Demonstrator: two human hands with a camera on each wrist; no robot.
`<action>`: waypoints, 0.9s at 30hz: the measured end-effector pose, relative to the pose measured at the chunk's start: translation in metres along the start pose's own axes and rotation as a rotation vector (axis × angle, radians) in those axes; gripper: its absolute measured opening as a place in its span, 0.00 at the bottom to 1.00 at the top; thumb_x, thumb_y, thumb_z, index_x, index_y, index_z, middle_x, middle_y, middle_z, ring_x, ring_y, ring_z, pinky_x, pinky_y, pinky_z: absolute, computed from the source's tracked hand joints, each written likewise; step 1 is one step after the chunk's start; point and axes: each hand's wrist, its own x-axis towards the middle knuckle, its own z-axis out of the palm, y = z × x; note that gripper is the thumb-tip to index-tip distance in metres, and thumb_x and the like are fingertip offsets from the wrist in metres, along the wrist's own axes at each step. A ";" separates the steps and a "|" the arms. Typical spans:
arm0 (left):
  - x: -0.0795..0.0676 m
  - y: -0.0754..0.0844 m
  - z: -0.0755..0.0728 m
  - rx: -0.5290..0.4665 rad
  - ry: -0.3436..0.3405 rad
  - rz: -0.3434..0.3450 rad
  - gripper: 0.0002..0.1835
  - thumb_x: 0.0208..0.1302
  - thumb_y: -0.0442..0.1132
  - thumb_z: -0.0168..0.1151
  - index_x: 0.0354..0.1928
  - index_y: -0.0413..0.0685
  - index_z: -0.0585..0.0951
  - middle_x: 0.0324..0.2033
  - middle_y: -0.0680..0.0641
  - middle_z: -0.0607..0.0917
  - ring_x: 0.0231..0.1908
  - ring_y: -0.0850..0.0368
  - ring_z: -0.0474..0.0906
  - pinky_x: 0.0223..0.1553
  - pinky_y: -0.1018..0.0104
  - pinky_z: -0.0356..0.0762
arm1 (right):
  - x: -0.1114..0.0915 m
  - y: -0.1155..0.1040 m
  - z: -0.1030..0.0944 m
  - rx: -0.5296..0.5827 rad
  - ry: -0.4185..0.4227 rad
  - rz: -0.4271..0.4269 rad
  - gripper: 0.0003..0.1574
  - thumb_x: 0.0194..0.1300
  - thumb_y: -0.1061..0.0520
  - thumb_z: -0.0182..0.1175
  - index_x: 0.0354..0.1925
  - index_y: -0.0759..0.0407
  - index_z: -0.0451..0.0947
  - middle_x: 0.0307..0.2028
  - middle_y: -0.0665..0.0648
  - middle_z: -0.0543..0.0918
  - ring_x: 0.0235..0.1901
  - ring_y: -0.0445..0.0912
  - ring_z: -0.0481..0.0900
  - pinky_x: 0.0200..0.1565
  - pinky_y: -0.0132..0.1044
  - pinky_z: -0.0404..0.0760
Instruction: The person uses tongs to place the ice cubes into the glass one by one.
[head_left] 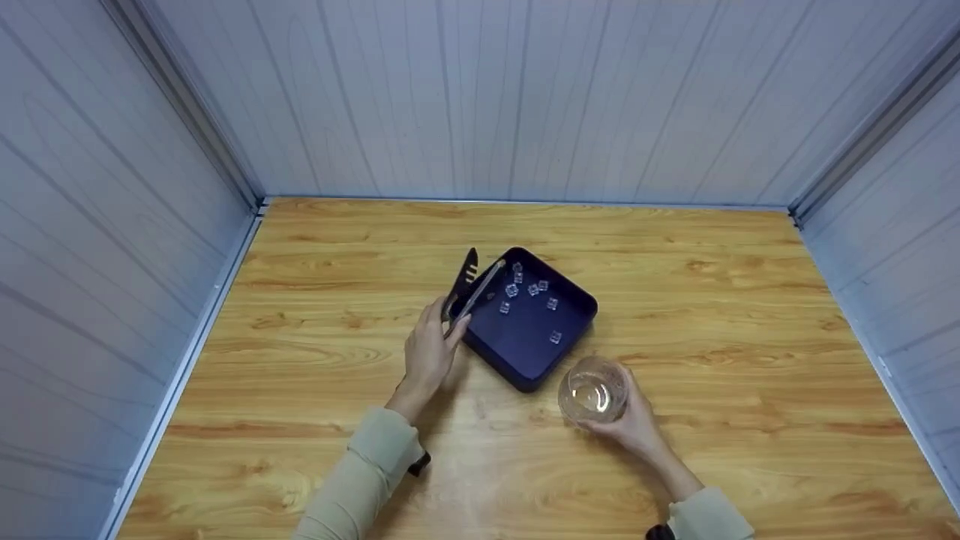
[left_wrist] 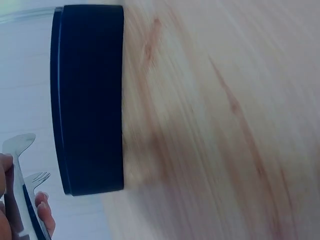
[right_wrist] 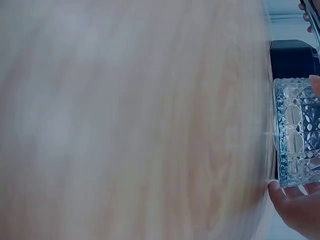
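My left hand (head_left: 431, 352) holds a pair of metal serving tongs (head_left: 481, 289) beside the left corner of a dark square tray (head_left: 491, 361). The tongs' arms stand apart; one end looks like a spoon and the other like a fork in the left wrist view. Several small clear cubes (head_left: 511, 290) lie scattered on the tray's floor, mostly toward its far side. My right hand (head_left: 636, 424) grips a clear patterned glass (right_wrist: 296, 132), with fingers and thumb around its side. The glass is upright, near the tray's front right side.
A wood-grain table (head_left: 322, 352) lies under everything. Pale panelled walls (head_left: 480, 97) close it in at the back, left and right. Dark wrist bands (head_left: 419, 463) show at both sleeves.
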 end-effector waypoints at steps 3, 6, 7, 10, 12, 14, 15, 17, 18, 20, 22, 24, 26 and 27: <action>-0.003 0.005 0.002 0.005 -0.017 0.012 0.27 0.58 0.51 0.57 0.54 0.41 0.71 0.45 0.42 0.77 0.40 0.47 0.76 0.36 0.53 0.73 | 0.000 0.000 0.001 0.014 -0.004 -0.009 0.59 0.27 0.70 0.74 0.59 0.72 0.56 0.53 0.71 0.67 0.54 0.63 0.63 0.55 0.56 0.56; -0.006 0.009 0.004 0.015 -0.033 0.024 0.27 0.57 0.51 0.57 0.54 0.41 0.71 0.44 0.42 0.77 0.40 0.46 0.76 0.36 0.53 0.73 | 0.000 0.000 0.001 0.023 -0.007 -0.013 0.59 0.26 0.70 0.74 0.59 0.73 0.56 0.53 0.71 0.66 0.54 0.64 0.62 0.55 0.57 0.55; -0.007 0.011 0.004 0.021 -0.038 0.032 0.27 0.57 0.51 0.58 0.54 0.41 0.71 0.44 0.42 0.77 0.39 0.46 0.77 0.36 0.53 0.73 | 0.000 0.005 0.002 0.023 -0.005 -0.011 0.60 0.26 0.69 0.74 0.59 0.72 0.56 0.54 0.70 0.66 0.54 0.63 0.62 0.55 0.57 0.56; -0.008 0.015 0.005 0.050 -0.054 0.050 0.27 0.57 0.51 0.57 0.54 0.41 0.71 0.43 0.42 0.77 0.38 0.46 0.77 0.34 0.53 0.73 | 0.001 0.019 0.004 0.030 0.006 -0.004 0.62 0.25 0.64 0.76 0.60 0.67 0.56 0.55 0.66 0.67 0.55 0.60 0.63 0.56 0.54 0.56; -0.008 0.017 0.006 0.075 -0.064 0.066 0.27 0.57 0.51 0.58 0.54 0.41 0.71 0.41 0.42 0.77 0.36 0.46 0.77 0.33 0.53 0.73 | 0.002 0.029 0.005 0.032 0.019 -0.009 0.64 0.24 0.60 0.77 0.61 0.65 0.57 0.55 0.64 0.68 0.56 0.57 0.63 0.56 0.53 0.56; -0.008 0.018 0.007 0.101 -0.073 0.086 0.27 0.57 0.51 0.57 0.54 0.41 0.71 0.39 0.42 0.77 0.34 0.46 0.77 0.31 0.53 0.73 | 0.002 0.033 0.006 0.026 0.031 -0.015 0.64 0.23 0.58 0.78 0.61 0.63 0.57 0.55 0.63 0.68 0.56 0.56 0.63 0.57 0.52 0.56; -0.008 0.018 0.007 0.116 -0.075 0.098 0.27 0.57 0.51 0.58 0.54 0.41 0.71 0.38 0.42 0.77 0.33 0.46 0.77 0.30 0.53 0.74 | 0.001 0.033 0.007 0.018 0.037 -0.020 0.64 0.23 0.58 0.78 0.60 0.63 0.58 0.55 0.62 0.68 0.55 0.56 0.64 0.56 0.52 0.56; -0.007 0.018 0.009 0.144 -0.080 0.116 0.27 0.57 0.52 0.58 0.53 0.41 0.71 0.37 0.42 0.77 0.31 0.46 0.77 0.28 0.53 0.74 | 0.001 0.033 0.007 0.005 0.047 -0.030 0.63 0.23 0.57 0.78 0.60 0.62 0.58 0.54 0.62 0.69 0.55 0.56 0.64 0.56 0.51 0.57; -0.007 0.018 0.009 0.157 -0.084 0.123 0.27 0.57 0.52 0.58 0.53 0.41 0.71 0.37 0.42 0.77 0.31 0.45 0.77 0.28 0.53 0.74 | 0.001 0.033 0.007 -0.002 0.051 -0.032 0.63 0.23 0.57 0.78 0.59 0.62 0.59 0.54 0.62 0.69 0.55 0.56 0.65 0.56 0.51 0.58; -0.007 0.019 0.010 0.178 -0.094 0.130 0.27 0.57 0.52 0.57 0.53 0.41 0.71 0.37 0.42 0.77 0.30 0.45 0.77 0.28 0.53 0.74 | 0.002 0.032 0.007 -0.026 0.056 -0.034 0.62 0.24 0.58 0.78 0.59 0.63 0.59 0.54 0.62 0.69 0.54 0.56 0.65 0.56 0.51 0.58; -0.006 0.019 0.011 0.196 -0.106 0.131 0.27 0.57 0.52 0.57 0.53 0.40 0.72 0.37 0.41 0.77 0.30 0.45 0.78 0.28 0.54 0.74 | 0.001 0.030 0.007 -0.041 0.054 -0.025 0.61 0.24 0.59 0.77 0.59 0.63 0.59 0.54 0.63 0.69 0.54 0.56 0.65 0.56 0.50 0.59; -0.005 0.019 0.011 0.212 -0.118 0.130 0.28 0.57 0.52 0.58 0.53 0.40 0.72 0.37 0.41 0.78 0.29 0.45 0.78 0.27 0.55 0.74 | 0.001 0.024 0.007 -0.066 0.051 -0.030 0.60 0.25 0.62 0.77 0.59 0.66 0.58 0.53 0.65 0.69 0.54 0.58 0.66 0.55 0.52 0.59; -0.004 0.020 0.012 0.226 -0.128 0.131 0.28 0.56 0.51 0.58 0.53 0.39 0.72 0.38 0.40 0.78 0.28 0.45 0.78 0.25 0.55 0.75 | 0.000 0.015 0.006 -0.071 0.050 -0.036 0.59 0.26 0.64 0.76 0.58 0.68 0.57 0.52 0.67 0.69 0.53 0.61 0.66 0.54 0.54 0.59; -0.004 0.020 0.012 0.234 -0.133 0.131 0.28 0.56 0.51 0.58 0.53 0.39 0.72 0.39 0.39 0.78 0.28 0.46 0.78 0.25 0.56 0.75 | 0.000 0.010 0.006 -0.074 0.049 -0.045 0.58 0.26 0.66 0.75 0.58 0.70 0.57 0.52 0.69 0.69 0.52 0.63 0.66 0.54 0.55 0.60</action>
